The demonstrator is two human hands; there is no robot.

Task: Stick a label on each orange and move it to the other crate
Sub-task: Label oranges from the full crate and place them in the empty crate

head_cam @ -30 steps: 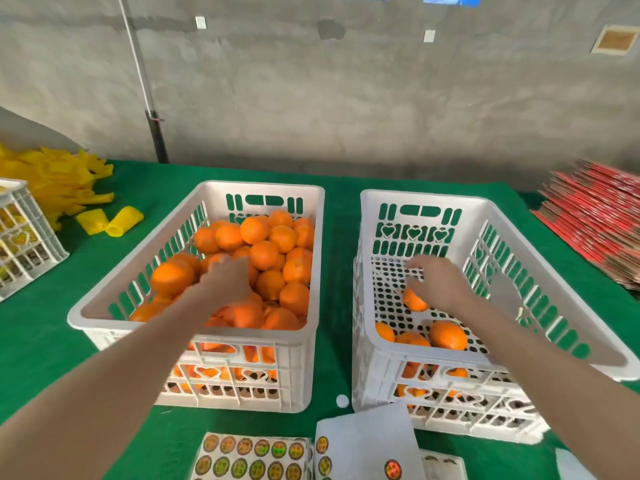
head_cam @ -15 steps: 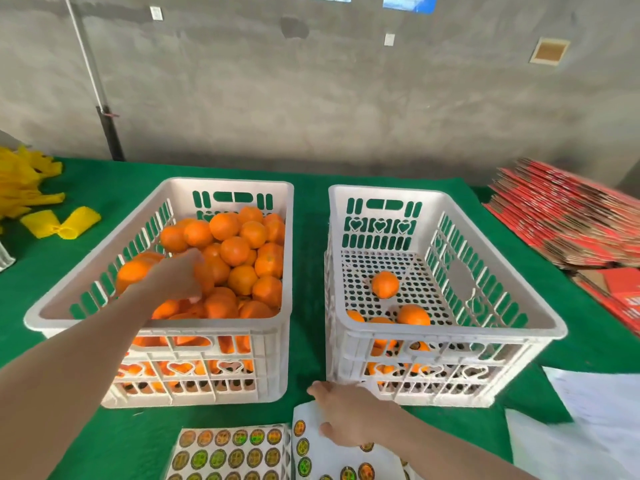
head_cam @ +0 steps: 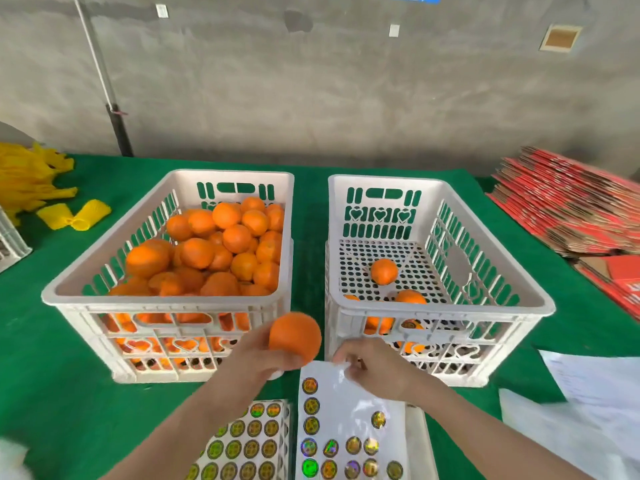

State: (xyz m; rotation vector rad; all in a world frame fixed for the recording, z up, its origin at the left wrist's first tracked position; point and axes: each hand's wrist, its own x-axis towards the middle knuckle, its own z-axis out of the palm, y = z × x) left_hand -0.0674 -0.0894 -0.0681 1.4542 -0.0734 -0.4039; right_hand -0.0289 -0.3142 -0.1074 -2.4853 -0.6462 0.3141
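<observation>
My left hand [head_cam: 258, 355] holds one orange [head_cam: 295, 337] in front of the gap between the two white crates. The left crate [head_cam: 166, 299] is heaped with oranges [head_cam: 221, 251]. The right crate [head_cam: 519, 292] holds a few oranges [head_cam: 384, 271] on its perforated floor. My right hand [head_cam: 375, 367] rests on the top of a partly used label sheet [head_cam: 346, 424], fingers pinched at its upper edge; whether a label is between them is not visible. A fuller sheet of round shiny labels [head_cam: 249, 441] lies beside it to the left.
Green cloth [head_cam: 52, 375] covers the table. Yellow foam nets [head_cam: 31, 181] lie at the far left, next to part of another white crate [head_cam: 10, 244]. Flat red cartons [head_cam: 571, 206] are stacked at the right. White paper sheets [head_cam: 588, 403] lie at the near right.
My left hand has lifted an orange out of the left crate and brought it down in front of the crates. My right hand left the right crate and came to the label sheet.
</observation>
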